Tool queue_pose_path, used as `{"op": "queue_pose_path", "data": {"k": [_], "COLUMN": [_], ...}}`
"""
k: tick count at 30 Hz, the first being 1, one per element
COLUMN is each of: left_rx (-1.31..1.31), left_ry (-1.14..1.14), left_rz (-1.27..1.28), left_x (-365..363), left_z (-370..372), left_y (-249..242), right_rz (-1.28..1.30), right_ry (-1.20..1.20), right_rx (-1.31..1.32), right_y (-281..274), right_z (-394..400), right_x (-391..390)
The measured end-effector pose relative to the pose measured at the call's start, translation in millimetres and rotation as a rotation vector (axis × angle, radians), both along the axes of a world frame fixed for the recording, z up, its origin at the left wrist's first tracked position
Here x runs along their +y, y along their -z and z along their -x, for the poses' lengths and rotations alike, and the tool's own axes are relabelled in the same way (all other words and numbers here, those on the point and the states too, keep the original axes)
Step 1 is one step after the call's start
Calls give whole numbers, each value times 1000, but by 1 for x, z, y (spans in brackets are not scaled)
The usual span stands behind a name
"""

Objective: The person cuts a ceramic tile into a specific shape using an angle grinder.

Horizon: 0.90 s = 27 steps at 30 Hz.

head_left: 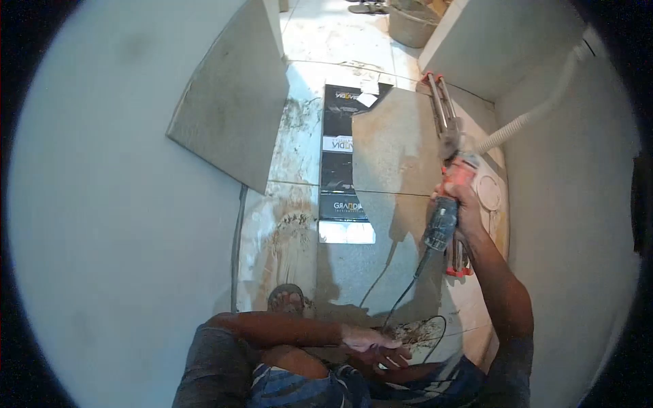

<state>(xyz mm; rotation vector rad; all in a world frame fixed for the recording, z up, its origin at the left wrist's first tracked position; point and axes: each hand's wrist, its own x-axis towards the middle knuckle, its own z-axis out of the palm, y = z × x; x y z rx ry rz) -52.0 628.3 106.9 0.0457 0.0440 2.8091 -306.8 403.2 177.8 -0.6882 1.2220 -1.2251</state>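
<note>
My right hand point(466, 207) is closed around the body of a red and black angle grinder point(442, 223), held up over the right side of the floor. The grinder's head points away from me, and its disc end is blurred. A dark power cord point(406, 294) runs from its back end toward my lap. My left hand point(375, 344) rests low in front of my lap, fingers apart, with nothing visible in it. Beyond the left hand lies a grey tile point(347, 275); another tile point(391, 146) with an angled edge lies farther off, left of the grinder.
Black and white tile boxes point(338, 173) lie partly under the tiles. A rail tile cutter point(444, 102) with red ends runs along the right. One large tile point(235, 95) leans on the left wall. A pale hose point(524, 122) comes down at right; a bucket point(411, 27) stands far back.
</note>
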Motion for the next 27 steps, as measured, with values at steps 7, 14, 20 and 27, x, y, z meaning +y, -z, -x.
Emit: {"op": "queue_pose_path", "data": {"k": [7, 14, 20, 27], "left_rx": [-70, -1353, -1524, -1361], "left_ry": [-3, -1282, -1022, -941], "left_rz": [1670, 1525, 1447, 1313], "left_x": [-130, -287, -365, -384], "left_z": [-69, -140, -113, -99], "left_y": [57, 72, 117, 110], "right_rz": [-136, -125, -23, -49], "right_ry": [-228, -177, -148, -134], "right_rx": [-13, -237, -349, -391], "right_y": [61, 109, 123, 122], "right_z": [-5, -52, -71, -78], "right_x": [9, 22, 16, 7]}}
